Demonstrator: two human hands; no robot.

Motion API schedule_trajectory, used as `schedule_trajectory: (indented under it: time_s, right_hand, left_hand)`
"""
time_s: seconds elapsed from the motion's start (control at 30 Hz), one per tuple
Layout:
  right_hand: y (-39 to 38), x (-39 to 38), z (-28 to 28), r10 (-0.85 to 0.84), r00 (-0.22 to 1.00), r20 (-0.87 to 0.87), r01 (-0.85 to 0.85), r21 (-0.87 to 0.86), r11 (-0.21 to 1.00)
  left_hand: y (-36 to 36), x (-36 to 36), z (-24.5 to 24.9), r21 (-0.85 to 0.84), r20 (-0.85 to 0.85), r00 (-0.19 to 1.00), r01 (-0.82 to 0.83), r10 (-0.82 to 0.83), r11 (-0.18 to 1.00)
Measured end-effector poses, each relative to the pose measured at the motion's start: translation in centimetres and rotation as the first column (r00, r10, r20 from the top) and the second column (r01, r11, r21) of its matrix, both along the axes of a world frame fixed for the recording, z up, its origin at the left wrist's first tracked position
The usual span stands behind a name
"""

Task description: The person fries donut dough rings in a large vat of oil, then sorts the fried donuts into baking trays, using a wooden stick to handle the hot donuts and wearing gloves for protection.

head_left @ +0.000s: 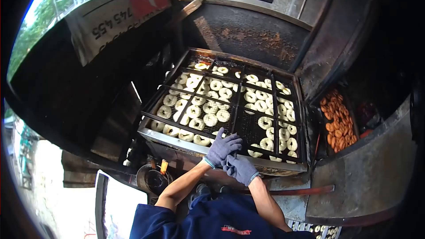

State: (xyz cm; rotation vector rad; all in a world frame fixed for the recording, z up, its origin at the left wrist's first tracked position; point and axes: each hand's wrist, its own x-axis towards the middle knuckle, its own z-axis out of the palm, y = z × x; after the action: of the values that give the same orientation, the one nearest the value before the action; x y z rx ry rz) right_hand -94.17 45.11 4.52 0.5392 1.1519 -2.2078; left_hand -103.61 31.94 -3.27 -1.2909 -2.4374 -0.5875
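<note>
Both hands wear grey knitted gloves and meet above the front edge of a large square fryer (177,144). My left hand (223,148) has its fingers spread, pointing up and right, with nothing in it. Against its palm side, my right hand (240,169) has its fingers bent and pressed on the left glove; whether they pinch the glove is too small to tell. Beyond the hands, pale ring-shaped dough pieces (210,120) lie in rows under a black metal grid (236,106). The gloves hide a few rings near the front edge.
Browned rings fill a tray (340,121) at the right. A dark pot (156,180) with an orange-handled tool stands at the lower left. A red bar (305,191) lies below the fryer's front. Dark metal walls (248,31) rise behind, and a printed banner (110,22) hangs at upper left.
</note>
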Motion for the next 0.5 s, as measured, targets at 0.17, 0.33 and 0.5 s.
schedule_trajectory:
  time_s: [0.17, 0.33, 0.5]
  right_hand:
    - [-1.2, 0.6, -5.1, 0.070, 0.997, -0.020, -0.062, 0.273, 0.960]
    - [-2.1, 1.7, -7.6, 0.039, 0.998, -0.056, -0.006, 0.506, 0.863]
    - [-2.0, 2.3, -9.8, 0.119, 0.991, -0.062, -0.027, 0.776, 0.630]
  left_hand:
    - [-0.4, 1.7, -3.8, -0.060, 0.012, 0.999, -0.038, 0.038, 0.997]
    - [-1.3, 3.3, -4.0, -0.072, 0.095, 0.994, -0.052, 0.059, 0.996]
    - [-0.7, 6.2, -4.4, 0.264, 0.749, 0.654, -0.436, 0.102, 0.861]
